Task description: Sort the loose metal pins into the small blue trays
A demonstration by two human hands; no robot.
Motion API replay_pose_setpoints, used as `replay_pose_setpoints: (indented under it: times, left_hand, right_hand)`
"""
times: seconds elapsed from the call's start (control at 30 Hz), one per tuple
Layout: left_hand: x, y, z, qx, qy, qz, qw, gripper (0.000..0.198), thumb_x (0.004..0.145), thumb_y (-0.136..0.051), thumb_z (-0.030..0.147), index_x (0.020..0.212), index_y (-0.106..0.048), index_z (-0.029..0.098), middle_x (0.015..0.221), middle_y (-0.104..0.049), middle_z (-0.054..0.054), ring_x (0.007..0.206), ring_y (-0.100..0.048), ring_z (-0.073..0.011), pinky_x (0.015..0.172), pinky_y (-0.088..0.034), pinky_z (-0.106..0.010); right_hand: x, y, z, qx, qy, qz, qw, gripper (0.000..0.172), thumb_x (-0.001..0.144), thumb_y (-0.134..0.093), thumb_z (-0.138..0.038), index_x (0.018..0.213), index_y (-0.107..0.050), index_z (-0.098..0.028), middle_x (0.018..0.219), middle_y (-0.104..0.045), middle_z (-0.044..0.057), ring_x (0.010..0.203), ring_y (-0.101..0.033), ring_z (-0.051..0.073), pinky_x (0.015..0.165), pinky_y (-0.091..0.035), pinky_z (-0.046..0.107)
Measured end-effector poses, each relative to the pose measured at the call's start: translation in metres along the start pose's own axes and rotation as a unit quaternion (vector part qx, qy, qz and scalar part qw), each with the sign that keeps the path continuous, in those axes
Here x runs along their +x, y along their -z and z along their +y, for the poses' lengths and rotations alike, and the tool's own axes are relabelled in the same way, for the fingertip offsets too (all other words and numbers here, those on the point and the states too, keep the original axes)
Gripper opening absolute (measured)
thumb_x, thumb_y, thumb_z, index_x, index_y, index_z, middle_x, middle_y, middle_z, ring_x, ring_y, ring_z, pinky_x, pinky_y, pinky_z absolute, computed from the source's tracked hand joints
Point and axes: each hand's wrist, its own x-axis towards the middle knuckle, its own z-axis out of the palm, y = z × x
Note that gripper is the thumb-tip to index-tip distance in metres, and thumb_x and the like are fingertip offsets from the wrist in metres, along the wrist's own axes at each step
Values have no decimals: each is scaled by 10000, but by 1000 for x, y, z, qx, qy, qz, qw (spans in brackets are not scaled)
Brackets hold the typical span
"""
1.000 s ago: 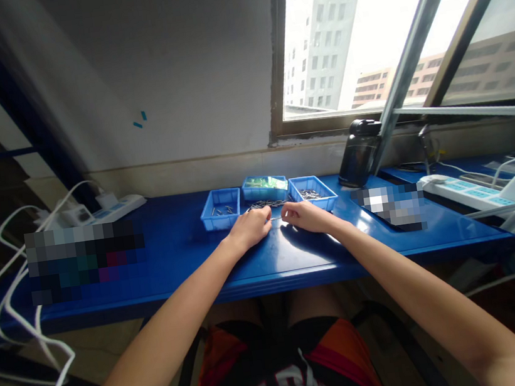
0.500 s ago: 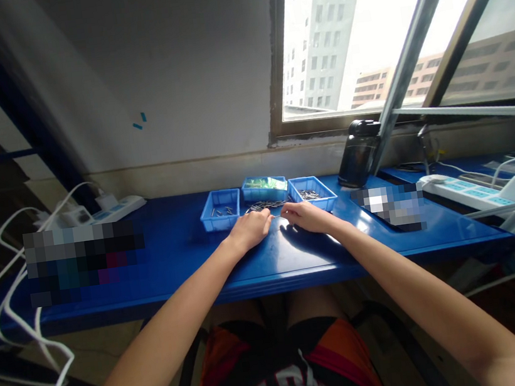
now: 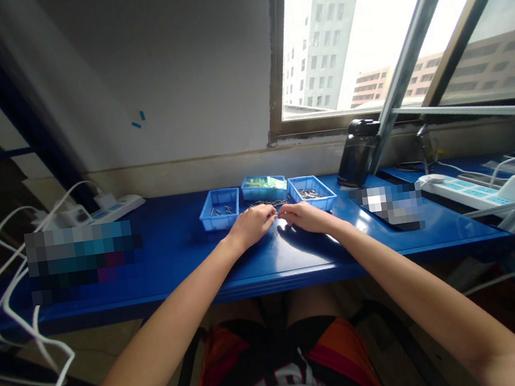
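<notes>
My left hand (image 3: 255, 223) and my right hand (image 3: 303, 216) meet fingertip to fingertip over the blue table (image 3: 276, 260). Both are closed in a pinch; whatever lies between the fingers is too small to make out. Just behind them is a pile of small dark metal pieces (image 3: 280, 202), partly covered by the hands. A blue tray (image 3: 222, 224) with a few thin pieces stands left of the pile. Another blue tray (image 3: 327, 196) holding many metal pieces is on the right. Behind the pile, a third blue tray (image 3: 265, 196) holds a green and clear packet (image 3: 266, 183).
A black bottle (image 3: 357, 153) leans near the window at the back right. White power strips (image 3: 120, 209) with cables lie at the left and right. Blurred-out items sit on the table at both sides. A metal bar (image 3: 420, 26) slants across the right.
My left hand has shifted slightly right, and the fingertips of both hands are now closer together. The thin piece that showed between them is now mostly hidden.
</notes>
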Motion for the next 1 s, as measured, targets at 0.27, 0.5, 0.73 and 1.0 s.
replay_pose_setpoints:
  times: [0.27, 0.5, 0.73, 1.0]
  left_hand:
    - [-1, 5, 6, -19, -18, -18, 999, 211, 853, -422, 272, 980, -580, 214, 935, -646, -24, 855, -606, -160, 758, -453, -241]
    - [-2, 5, 7, 36, 53, -38, 997, 191, 827, -458, 339, 928, -548, 205, 806, -651, -42, 766, -622, -197, 654, -452, -254]
    - [-1, 2, 2, 62, 54, -71, 994, 241, 864, -416, 390, 923, -574, 217, 864, -659, -48, 830, -623, -208, 696, -453, -262]
    - [-1, 3, 4, 51, 52, -76, 994, 248, 870, -411, 386, 920, -592, 224, 887, -659, -44, 842, -620, -197, 716, -446, -254]
  right_hand:
    - [-1, 1, -2, 9, 6, -15, 1000, 246, 860, -424, -326, 878, -611, -167, 637, -624, 8, 553, -531, 95, 544, -382, 188]
    - [0, -2, 1, -18, -2, 13, 1000, 229, 816, -490, -308, 978, -602, -191, 624, -599, -14, 553, -527, 95, 555, -384, 196]
    - [-2, 2, -6, -6, 19, 6, 1000, 232, 834, -467, -322, 947, -607, -174, 612, -597, -7, 549, -517, 89, 551, -377, 186]
    - [-2, 1, -3, -9, 9, 1, 1000, 204, 822, -485, -311, 889, -624, -178, 609, -607, -4, 557, -535, 96, 552, -380, 188]
